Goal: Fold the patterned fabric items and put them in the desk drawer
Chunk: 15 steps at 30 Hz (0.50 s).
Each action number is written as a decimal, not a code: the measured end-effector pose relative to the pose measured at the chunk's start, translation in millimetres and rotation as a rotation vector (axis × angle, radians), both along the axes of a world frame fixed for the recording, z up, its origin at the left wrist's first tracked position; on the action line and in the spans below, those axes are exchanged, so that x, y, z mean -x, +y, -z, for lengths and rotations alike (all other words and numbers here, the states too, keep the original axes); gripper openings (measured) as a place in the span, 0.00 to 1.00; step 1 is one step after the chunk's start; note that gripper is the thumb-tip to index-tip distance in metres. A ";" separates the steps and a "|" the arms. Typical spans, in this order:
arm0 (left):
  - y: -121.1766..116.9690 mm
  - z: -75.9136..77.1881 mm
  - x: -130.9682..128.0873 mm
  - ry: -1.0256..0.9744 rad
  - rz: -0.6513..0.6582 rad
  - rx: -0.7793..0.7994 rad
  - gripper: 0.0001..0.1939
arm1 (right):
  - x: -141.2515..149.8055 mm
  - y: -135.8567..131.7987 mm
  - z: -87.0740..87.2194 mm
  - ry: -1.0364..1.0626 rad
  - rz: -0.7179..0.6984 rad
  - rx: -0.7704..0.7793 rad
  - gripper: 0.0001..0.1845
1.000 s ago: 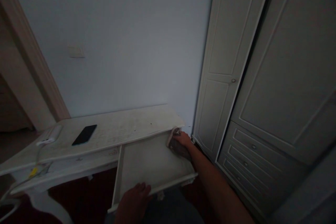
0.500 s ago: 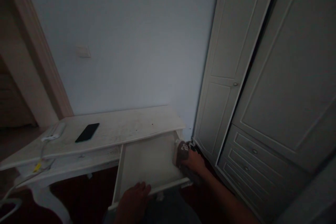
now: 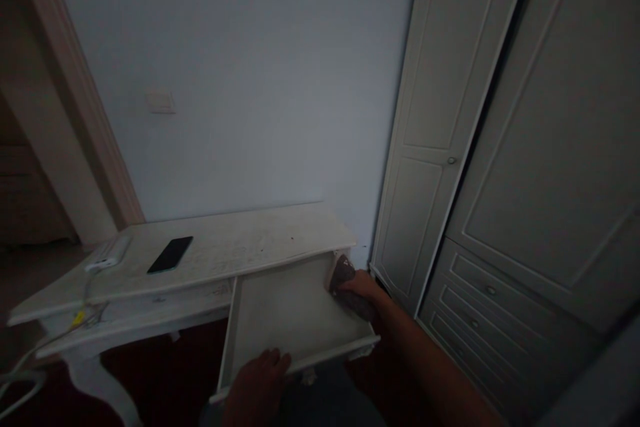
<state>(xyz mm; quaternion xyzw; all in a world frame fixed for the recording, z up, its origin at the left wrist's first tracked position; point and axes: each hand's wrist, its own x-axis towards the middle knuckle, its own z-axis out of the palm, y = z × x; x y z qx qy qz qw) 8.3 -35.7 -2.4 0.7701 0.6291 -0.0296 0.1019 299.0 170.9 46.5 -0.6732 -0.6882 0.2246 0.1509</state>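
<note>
While a dark phone (image 3: 171,255) and a white power strip (image 3: 111,253) lie toward the left end of the worktop (image 3: 265,228), a panelled wardrobe (image 3: 417,213) stands near its right end. Right hand (image 3: 361,285): closed on a brown, soft-looking cloth (image 3: 345,275), located at the right side of the pulled-out drawer (image 3: 285,310). Left hand (image 3: 263,377): fingers over the drawer's front edge; whether it grips cannot be told. Worktop surface: white, scuffed. Drawer: shallow, thin-walled, with open floor space between both hands
</note>
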 end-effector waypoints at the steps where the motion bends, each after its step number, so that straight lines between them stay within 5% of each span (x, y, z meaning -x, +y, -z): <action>1: -0.4 0.3 -0.1 -0.002 0.002 -0.007 0.22 | -6.3 -13.0 2.8 -0.022 -0.022 0.024 0.22; 5: -0.3 3.6 -0.2 -0.003 0.002 -0.004 0.24 | -27.8 -62.5 3.3 -0.146 -0.049 0.031 0.26; 9: 1.3 10.8 1.4 -0.012 0.015 0.013 0.23 | -21.7 -91.2 -27.0 -0.259 -0.101 -0.068 0.24; 12: 0.3 16.6 3.8 -0.027 0.014 -0.025 0.23 | 18.2 -99.2 -58.7 -0.174 -0.314 -0.275 0.27; 15: -1.0 22.6 7.2 -0.037 0.003 -0.056 0.24 | 85.1 -92.7 -76.4 -0.134 -0.690 -0.474 0.29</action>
